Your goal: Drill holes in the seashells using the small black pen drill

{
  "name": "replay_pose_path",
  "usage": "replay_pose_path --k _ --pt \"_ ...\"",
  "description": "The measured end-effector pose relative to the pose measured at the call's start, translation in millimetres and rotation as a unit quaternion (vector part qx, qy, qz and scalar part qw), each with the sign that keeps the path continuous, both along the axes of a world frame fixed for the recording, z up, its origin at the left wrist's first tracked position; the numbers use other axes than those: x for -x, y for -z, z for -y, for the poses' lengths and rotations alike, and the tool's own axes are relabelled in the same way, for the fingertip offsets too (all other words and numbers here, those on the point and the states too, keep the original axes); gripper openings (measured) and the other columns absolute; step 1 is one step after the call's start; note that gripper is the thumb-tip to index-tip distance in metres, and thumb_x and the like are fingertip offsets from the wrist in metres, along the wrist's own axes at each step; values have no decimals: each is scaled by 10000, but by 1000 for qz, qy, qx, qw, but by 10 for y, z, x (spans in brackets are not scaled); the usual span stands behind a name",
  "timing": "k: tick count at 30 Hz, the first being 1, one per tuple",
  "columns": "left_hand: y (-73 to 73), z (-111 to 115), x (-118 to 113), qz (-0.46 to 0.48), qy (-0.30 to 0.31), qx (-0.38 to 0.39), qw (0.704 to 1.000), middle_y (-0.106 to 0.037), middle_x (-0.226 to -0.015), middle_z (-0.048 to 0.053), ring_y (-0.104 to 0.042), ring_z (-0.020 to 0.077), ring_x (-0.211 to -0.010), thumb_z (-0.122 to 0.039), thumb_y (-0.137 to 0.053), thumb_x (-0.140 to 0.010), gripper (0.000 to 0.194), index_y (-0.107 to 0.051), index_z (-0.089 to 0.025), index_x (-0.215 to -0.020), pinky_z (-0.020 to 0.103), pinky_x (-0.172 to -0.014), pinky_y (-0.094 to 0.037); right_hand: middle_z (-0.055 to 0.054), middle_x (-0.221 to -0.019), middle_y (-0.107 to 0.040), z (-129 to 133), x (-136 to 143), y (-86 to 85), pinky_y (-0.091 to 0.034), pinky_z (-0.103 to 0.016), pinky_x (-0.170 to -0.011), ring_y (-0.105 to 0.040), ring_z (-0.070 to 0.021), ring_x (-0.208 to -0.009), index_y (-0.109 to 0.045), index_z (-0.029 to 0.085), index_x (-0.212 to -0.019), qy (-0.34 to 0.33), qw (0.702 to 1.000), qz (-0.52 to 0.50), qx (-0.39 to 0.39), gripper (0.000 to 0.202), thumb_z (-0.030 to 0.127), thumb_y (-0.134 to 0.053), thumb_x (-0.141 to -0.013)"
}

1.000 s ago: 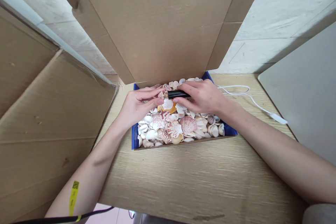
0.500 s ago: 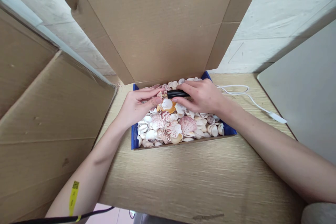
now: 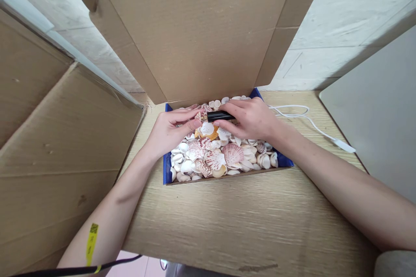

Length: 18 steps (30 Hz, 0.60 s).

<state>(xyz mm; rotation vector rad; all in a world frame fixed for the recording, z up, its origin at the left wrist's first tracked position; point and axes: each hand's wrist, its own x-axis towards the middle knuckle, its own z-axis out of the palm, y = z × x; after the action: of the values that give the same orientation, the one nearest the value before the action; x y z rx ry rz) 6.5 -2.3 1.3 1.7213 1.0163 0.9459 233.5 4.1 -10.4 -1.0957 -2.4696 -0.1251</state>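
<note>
The yellow tag carries print too small to read. Over the box of shells, the left hand pinches a small shell, the right hand's fingers grasp a black tube, virtually unmoved since earlier.

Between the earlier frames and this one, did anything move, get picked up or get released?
No clear change shows; nothing was taken hold of or let go. The right hand keeps its grip on the black tool, and the left hand stays pinched on a small shell at its tip. The shell pile, cardboard lid and white cable stayed put.
</note>
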Motion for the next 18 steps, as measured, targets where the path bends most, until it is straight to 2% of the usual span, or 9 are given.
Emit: replay_pose_path --k 6,12,15,18 --pt "2 3 32 -27 4 33 999 -666 -1235 50 -597 253 -1172 -380 -688 -809 331 -699 -260 -1117 385 -1007 -484 -57 -721 -655 4 -1 -5 -254 -276 -524 -529 -126 -574 -638 132 -883 4 1000 3 -10 537 557 -316 -941" --pt "12 -18 61 -59 43 23 997 -675 -1224 43 -598 267 -1156 -346 -702 -797 423 -652 -257 -1208 382 -988 -482 -51 -705 -652 5 -1 -2 -248 -278 -516 -531 -125 -565 -646 129 -886 6 1000 2 -31 514 542 -345 -938" --pt "21 -13 47 -49 19 28 998 -670 -1231 55 -632 257 -1089 -356 -716 -782 412 -677 -236 -1174 366 -935 -513 -48 -689 -643 6 1 9 -246 -277 -512 -526 -121 -558 -648 127 -875 10 999 -1 -40 517 545 -349 -937" --pt "25 -4 23 -28 -19 51 998 -695 -1181 78 -684 229 -940 -380 -737 -755 421 -700 -200 -1133 325 -803 -565 -48 -692 -648 2 0 27 -254 -275 -513 -538 -122 -568 -654 128 -873 21 998 -8 -52 510 545 -367 -934"
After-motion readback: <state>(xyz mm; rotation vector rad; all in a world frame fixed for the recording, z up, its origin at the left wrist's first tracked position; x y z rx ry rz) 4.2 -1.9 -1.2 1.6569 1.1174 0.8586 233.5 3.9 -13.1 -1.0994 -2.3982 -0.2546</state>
